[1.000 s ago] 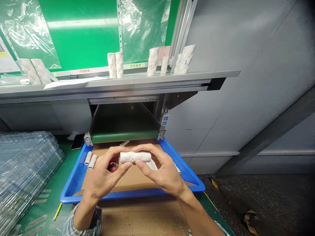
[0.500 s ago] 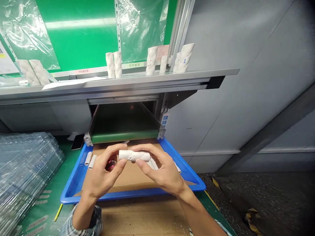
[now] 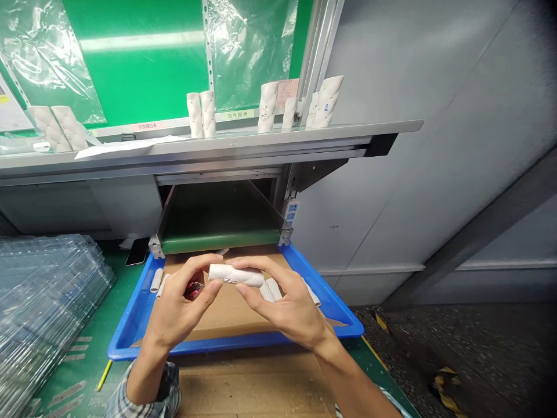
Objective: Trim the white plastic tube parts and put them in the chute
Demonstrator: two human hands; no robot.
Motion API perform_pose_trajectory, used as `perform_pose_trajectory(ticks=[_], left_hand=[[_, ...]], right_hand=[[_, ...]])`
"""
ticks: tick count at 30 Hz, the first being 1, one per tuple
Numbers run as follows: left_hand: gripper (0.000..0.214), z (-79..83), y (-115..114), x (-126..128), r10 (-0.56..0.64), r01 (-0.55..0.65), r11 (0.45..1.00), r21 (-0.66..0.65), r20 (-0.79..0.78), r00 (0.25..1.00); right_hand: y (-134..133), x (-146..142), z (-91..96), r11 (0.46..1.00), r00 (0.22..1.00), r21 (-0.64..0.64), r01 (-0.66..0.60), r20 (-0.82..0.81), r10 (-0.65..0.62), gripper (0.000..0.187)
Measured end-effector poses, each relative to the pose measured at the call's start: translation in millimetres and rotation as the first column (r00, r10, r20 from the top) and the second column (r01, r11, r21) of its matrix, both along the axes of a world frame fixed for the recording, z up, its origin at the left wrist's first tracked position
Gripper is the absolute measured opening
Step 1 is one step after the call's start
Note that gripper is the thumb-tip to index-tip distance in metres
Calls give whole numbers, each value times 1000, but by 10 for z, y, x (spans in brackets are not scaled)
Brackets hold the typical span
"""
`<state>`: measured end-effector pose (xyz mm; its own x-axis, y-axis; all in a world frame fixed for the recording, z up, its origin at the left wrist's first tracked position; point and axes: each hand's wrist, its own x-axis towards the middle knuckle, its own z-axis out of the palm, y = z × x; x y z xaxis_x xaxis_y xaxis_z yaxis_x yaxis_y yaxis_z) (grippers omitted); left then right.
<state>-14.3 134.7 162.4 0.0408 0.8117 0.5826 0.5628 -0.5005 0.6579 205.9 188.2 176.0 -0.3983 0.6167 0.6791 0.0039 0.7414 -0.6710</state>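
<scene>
A short white tube (image 3: 237, 275) with a raised pattern and dark markings lies level between my two hands, over the blue tray (image 3: 187, 348). My left hand (image 3: 180, 310) pinches its left end between thumb and fingers. At the other end, my right hand (image 3: 289, 302) grips it the same way, its fingers along the top and its thumb below. Behind my left hand a small pink-red item (image 3: 194, 289) shows, partly hidden. More white tubes (image 3: 270, 289) lie in the tray behind my right hand, and others (image 3: 156, 280) rest near its left wall.
A green conveyor belt (image 3: 221, 239) ends at the tray's back. Clear plastic trays (image 3: 47, 296) are stacked at left, near a phone (image 3: 137, 252). Several white tubes (image 3: 268, 108) stand on the metal shelf (image 3: 243, 144) above. A grey wall (image 3: 391, 174) rises at right.
The tube has tilted slightly and turned a little between my fingers, so its markings sit lower. Both hands have shifted only slightly and still hold it.
</scene>
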Motion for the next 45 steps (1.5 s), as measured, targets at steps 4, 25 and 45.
perform_pose_trajectory(ticks=[4, 25, 45], left_hand=[[39, 66, -64, 5, 76, -69, 995, 66, -118, 990], [47, 185, -275, 132, 404, -208, 907, 365, -626, 667], [48, 163, -262, 117, 358, -201, 932, 303, -673, 647]], right_hand=[[12, -8, -16, 998, 1000, 66, 1, -31, 1, 27], [47, 71, -114, 998, 992, 15, -66, 108, 64, 28], [39, 90, -66, 996, 988, 3, -84, 132, 83, 26]])
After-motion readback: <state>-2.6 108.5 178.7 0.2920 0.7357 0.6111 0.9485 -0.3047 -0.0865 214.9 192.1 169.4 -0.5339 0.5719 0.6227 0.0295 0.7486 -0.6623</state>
